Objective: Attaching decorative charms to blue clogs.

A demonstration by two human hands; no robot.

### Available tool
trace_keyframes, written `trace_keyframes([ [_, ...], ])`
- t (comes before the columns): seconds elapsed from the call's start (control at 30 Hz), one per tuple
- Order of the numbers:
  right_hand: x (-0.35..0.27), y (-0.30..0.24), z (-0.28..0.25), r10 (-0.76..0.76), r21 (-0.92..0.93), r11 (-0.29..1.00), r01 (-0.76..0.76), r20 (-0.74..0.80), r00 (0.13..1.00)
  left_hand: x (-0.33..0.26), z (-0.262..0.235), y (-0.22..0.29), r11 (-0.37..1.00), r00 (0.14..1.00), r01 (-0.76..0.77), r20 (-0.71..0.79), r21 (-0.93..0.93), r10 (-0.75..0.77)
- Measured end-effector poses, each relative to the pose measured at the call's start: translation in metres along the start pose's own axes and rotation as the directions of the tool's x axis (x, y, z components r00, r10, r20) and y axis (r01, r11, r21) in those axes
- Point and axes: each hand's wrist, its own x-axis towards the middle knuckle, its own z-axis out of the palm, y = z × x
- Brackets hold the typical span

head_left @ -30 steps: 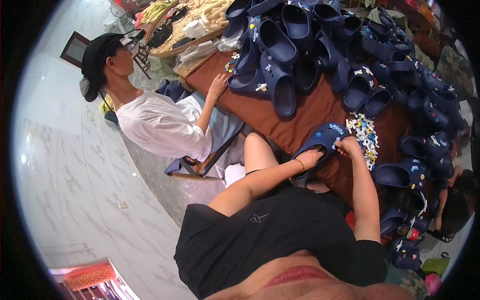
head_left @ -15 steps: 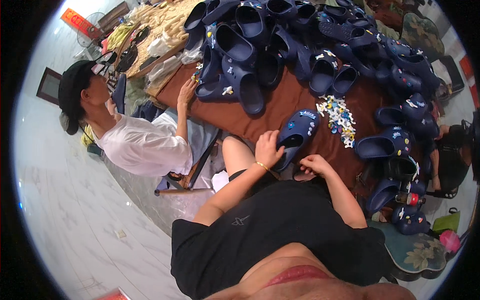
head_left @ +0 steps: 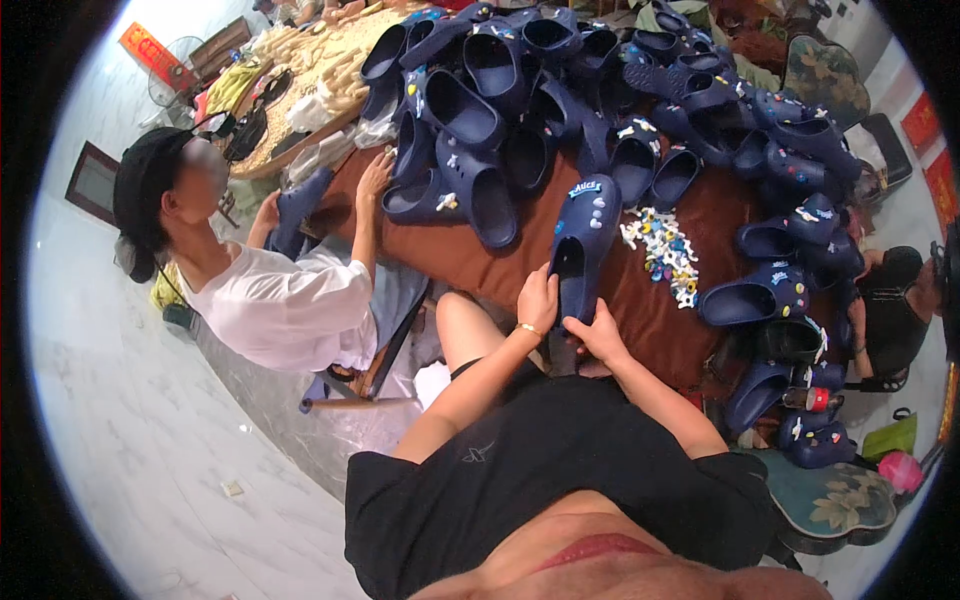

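Observation:
In front of me a navy-blue foam clog (head_left: 592,226) points away, with a light-blue charm and small white charms on its toe. My left hand (head_left: 539,302) is closed on the left side of its heel. At the right of the heel is my right hand (head_left: 598,337), thumb along the edge and fingers curled underneath, partly hidden. Just right of the clog, a pile of small white, yellow and blue charms (head_left: 662,252) lies on the brown cloth (head_left: 500,262).
A large heap of navy clogs (head_left: 465,105) covers the table's far side. More decorated clogs (head_left: 752,302) line the right, near a bottle with a red label (head_left: 808,398). At left sits a co-worker in a white shirt (head_left: 285,305), holding a clog (head_left: 300,200); another person (head_left: 895,310) is at right.
The clog has turned more upright and shifted slightly left. My right hand has come from beside it onto its heel, and my left hand has moved down its side. The co-worker's clog has lowered.

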Motion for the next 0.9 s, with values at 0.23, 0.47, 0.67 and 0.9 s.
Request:
trace_keyframes([
  [0.23, 0.059, -0.024, -0.018, -0.13, 0.237, 0.955, 0.18, -0.214, 0.968, 0.009, 0.01, -0.054, 0.99, 0.987, -0.135, -0.092, -0.036, 0.132],
  [0.47, 0.175, -0.147, -0.064, -0.466, 0.017, 0.88, 0.474, -0.157, 0.871, 0.002, 0.021, -0.065, 0.882, 0.911, -0.36, -0.088, 0.303, 0.402],
  [0.67, 0.218, -0.286, -0.082, -0.428, 0.392, 0.803, 0.448, -0.145, 0.892, 0.005, 0.03, -0.063, 0.86, 0.886, -0.427, -0.06, 0.278, 0.459],
  [0.9, 0.212, -0.179, -0.036, -0.405, 0.091, 0.911, 0.403, -0.003, 0.915, 0.0, 0.018, -0.068, 0.865, 0.899, -0.401, -0.052, 0.302, 0.435],
])
